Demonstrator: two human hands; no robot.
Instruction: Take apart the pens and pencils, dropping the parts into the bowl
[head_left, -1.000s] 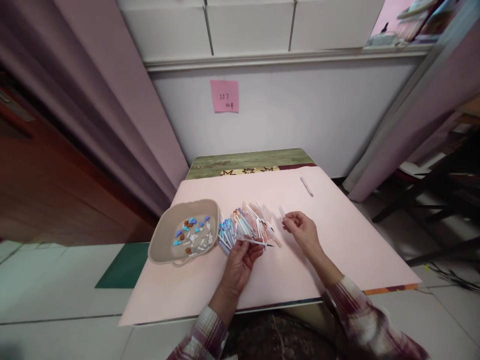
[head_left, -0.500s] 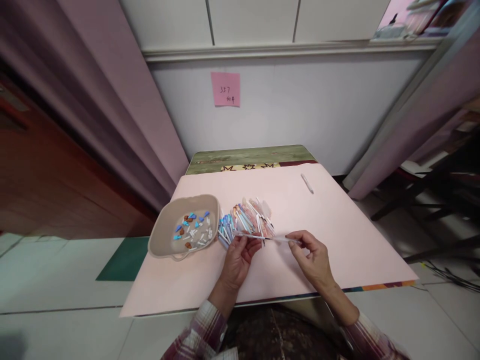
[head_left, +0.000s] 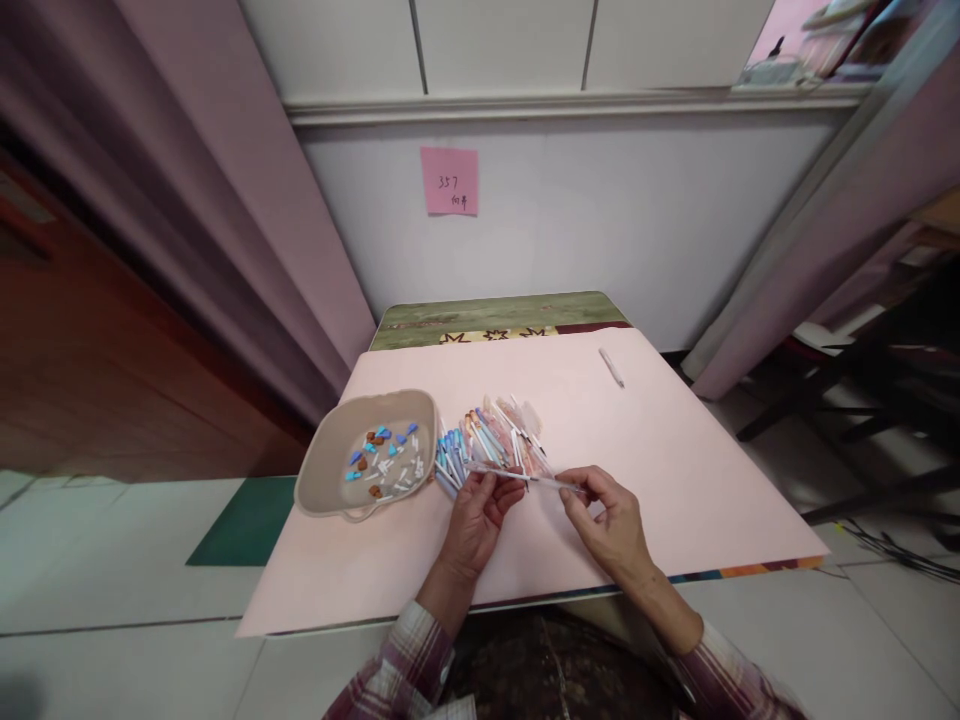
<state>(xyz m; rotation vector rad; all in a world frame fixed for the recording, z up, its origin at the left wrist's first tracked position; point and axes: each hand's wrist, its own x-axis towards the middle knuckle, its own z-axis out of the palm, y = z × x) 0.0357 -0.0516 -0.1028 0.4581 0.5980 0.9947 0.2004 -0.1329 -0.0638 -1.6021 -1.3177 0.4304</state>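
Pen parts [head_left: 546, 482] are pinched in left hand [head_left: 474, 518] and right hand [head_left: 611, 518], near a beige basin [head_left: 324, 470] of multicoloured pieces [head_left: 385, 466].

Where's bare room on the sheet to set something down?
Widest: the pink sheet between the lone pen, right hand and its right edge. Another: in front of the basket, left of the left hand. Crowded: the heaped pen parts beside the basket, beyond the left hand.

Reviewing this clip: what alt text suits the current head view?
A person's left hand holds a slim pen part lined up with a clear tube in the right hand, above a pink-covered table. A pile of pens and parts lies beyond the left hand, beside a beige bin of small pieces; one pen lies apart, back right.
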